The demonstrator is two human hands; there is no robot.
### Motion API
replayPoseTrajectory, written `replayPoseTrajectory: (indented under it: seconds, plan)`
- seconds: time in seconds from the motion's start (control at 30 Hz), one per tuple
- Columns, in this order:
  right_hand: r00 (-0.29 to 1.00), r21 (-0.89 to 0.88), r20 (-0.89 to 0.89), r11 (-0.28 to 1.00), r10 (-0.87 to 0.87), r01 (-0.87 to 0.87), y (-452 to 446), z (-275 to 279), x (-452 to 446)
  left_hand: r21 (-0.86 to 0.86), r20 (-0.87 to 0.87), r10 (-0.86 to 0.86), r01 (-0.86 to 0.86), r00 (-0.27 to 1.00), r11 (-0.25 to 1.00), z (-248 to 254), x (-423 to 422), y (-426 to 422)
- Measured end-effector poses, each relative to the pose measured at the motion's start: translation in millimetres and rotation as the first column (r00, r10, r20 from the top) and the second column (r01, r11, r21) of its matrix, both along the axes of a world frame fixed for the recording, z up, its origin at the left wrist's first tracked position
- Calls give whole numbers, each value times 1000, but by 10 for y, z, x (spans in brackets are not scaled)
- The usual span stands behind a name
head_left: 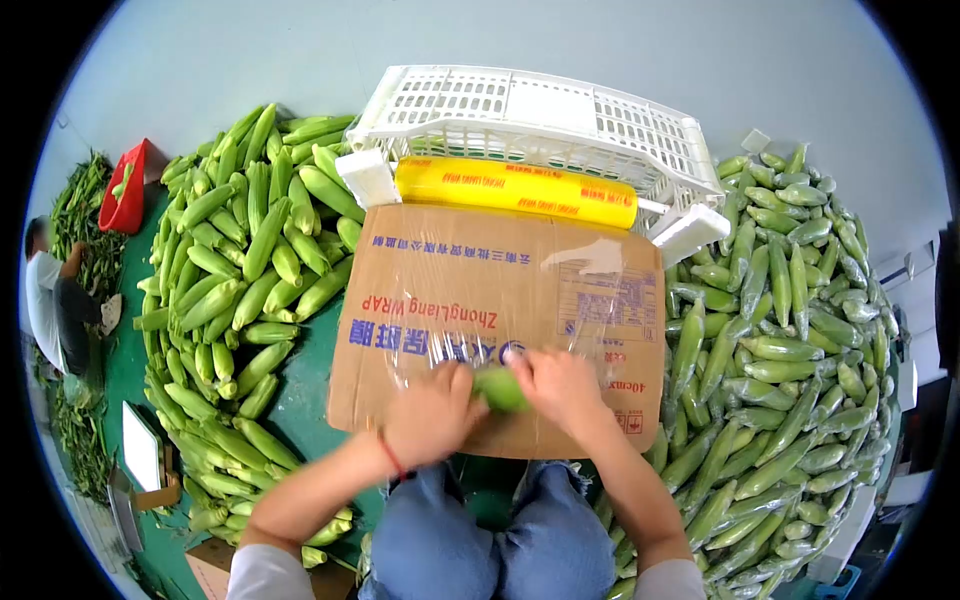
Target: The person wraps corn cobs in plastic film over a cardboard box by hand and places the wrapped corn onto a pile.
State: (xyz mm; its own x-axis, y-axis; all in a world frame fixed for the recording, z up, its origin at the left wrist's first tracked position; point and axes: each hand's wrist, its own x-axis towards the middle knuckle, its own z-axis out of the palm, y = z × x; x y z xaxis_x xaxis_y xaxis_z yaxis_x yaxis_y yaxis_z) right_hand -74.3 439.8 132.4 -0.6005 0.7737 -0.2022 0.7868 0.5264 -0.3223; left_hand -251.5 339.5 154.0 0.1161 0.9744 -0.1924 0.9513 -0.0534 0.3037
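Note:
A green ear of corn (500, 390) in its husk lies across the near part of a cardboard box (440, 290), between my two hands. My left hand (435, 410) is closed around its left end, and my right hand (560, 388) is closed at its right end. Both hands are slightly blurred. Shiny clear film seems to lie over the cardboard; whether my fingers also pinch film cannot be made out. Just beyond the box, a yellow roll of cling film (515, 190) sits on a rod between two white holders.
An upturned white plastic crate (540, 105) stands behind the roll. Unwrapped corn (265, 225) is piled at left, film-wrapped corn (790, 350) at right. Far left are a red basket (127, 195), a pale flat panel (143, 450) and a seated person (50, 300).

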Motion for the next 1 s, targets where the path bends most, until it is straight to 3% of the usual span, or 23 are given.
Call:
replayPoseTrajectory:
  seconds: [0.03, 0.1, 0.13, 0.2, 0.23, 0.27, 0.33, 0.43, 0.5, 0.57, 0.63, 0.67, 0.7, 0.73, 0.77, 0.8, 0.83, 0.87, 0.9, 0.93, 0.97, 1.0]
  plan:
    - [999, -35, -47, 999, -10, 8, -30, 26, -9, 291, -40, -45, 54, 998, 955, -179, 21, -244]
    - [992, -108, -122, 994, -29, 16, -127, 16, 46, 296, -54, -18, 33, 998, 955, -232, -15, -130]
    - [920, 122, -385, 992, 74, -29, -133, -81, 111, 297, -59, -3, 21, 998, 955, -252, -43, -36]
    - [870, 437, -331, 876, 366, -202, -31, -35, 18, 444, -98, 80, -28, 992, 896, -496, -249, 509]
    - [825, 582, -274, 768, 494, -267, 53, 15, -47, 417, -105, 22, 24, 994, 908, -458, -397, 863]
    - [852, 654, -170, 704, 495, -279, 180, -51, -119, 403, -117, -40, 84, 992, 911, -403, -531, 1229]
    - [887, 549, -102, 769, 449, -326, 500, -134, -285, 73, -146, -239, 251, 960, 965, -571, -612, 1705]
    - [873, 430, -73, 806, 481, -408, 564, -158, -357, -134, -151, -251, 232, 956, 964, -263, -546, 1816]
    - [820, 363, -55, 776, 570, -515, 293, -28, -187, -89, -147, -241, 230, 959, 969, -400, -576, 1783]
    - [780, 177, -166, 796, 604, -579, -108, 132, 46, -65, -97, -243, 237, 965, 969, -381, -576, 1727]
    - [731, -209, -27, 712, 681, -671, -407, 381, 292, -23, 61, -217, 218, 974, 976, -307, -612, 1692]
    - [830, -270, -61, 792, 554, -548, -485, 362, 462, -2, 139, -203, 206, 969, 979, -260, -646, 1673]
    - [910, -336, -81, 848, 407, -410, -542, 349, 661, 256, 277, -144, 72, 950, 964, -234, -626, 1533]
    - [965, -394, -91, 880, 248, -263, -522, 339, 775, 478, 417, -127, -98, 900, 873, -229, -533, 1331]
    - [957, -591, -274, 801, -92, -93, -483, 319, 759, 600, 547, -180, -232, 818, 766, -107, -321, 1047]
    - [817, -782, -359, 624, -452, 2, -483, 282, 692, 682, 442, -302, -97, 845, 725, 60, -114, 787]
    - [573, -924, -316, 384, -756, -4, -485, 259, 628, 752, 358, -499, 73, 789, 655, 32, 57, 674]
    - [614, -989, -145, 88, -776, -122, -465, 407, 574, 779, 401, -462, -29, 791, 626, -39, 154, 657]
    - [576, -895, -72, -203, -814, -398, -512, 494, 466, 796, 449, -420, -140, 789, 589, -84, 227, 659]
    - [545, -675, -40, -379, -838, -633, -531, 406, 365, 573, 815, -493, -296, 305, 764, -79, 268, 663]
    - [510, -361, 5, -477, -860, -801, -559, 260, 268, 288, 888, -356, -253, -291, 924, -11, 305, 655]
    - [497, -252, -90, -463, -863, -850, -620, 100, 124, 43, 638, -58, -40, -768, 998, 33, 332, 637]
